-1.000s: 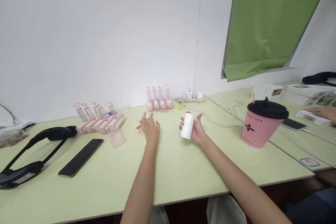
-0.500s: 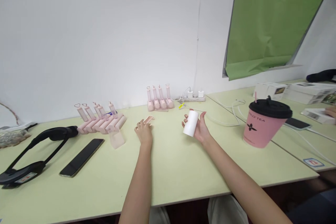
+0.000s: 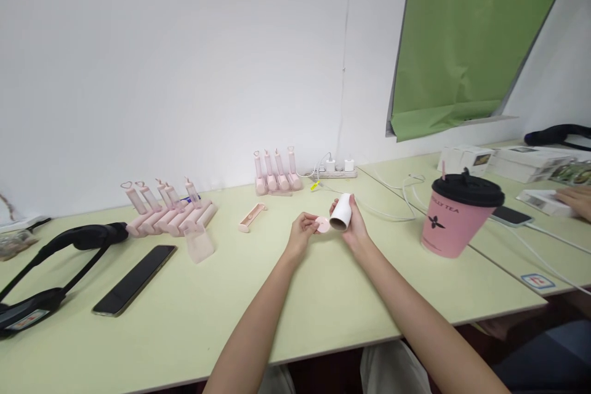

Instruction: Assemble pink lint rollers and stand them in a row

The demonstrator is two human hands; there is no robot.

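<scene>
My right hand (image 3: 354,221) is wrapped round a white paper roll (image 3: 342,210), tilted so that its hollow, brown-edged end faces me. Between the fingertips of my left hand (image 3: 302,233) is a round pink cap (image 3: 323,225), just left of the roll's open end and apart from it. A pale pink open holder (image 3: 252,217) lies on the table beyond my left hand. Farther left, several pink rollers with handles (image 3: 173,219) lie in a row, a translucent pink cover (image 3: 199,243) in front of them.
Another row of pink rollers (image 3: 277,181) stands by the wall, beside a power strip (image 3: 332,172) with white cables. A pink drink cup (image 3: 457,221) is at my right. Left are a phone (image 3: 135,280) and a black headset (image 3: 64,283). Another person's hand (image 3: 577,200) touches a white box (image 3: 545,203).
My left hand has moved right from beside the pink holder and now holds the pink cap near the roll. The roll has turned so that its hollow end shows.
</scene>
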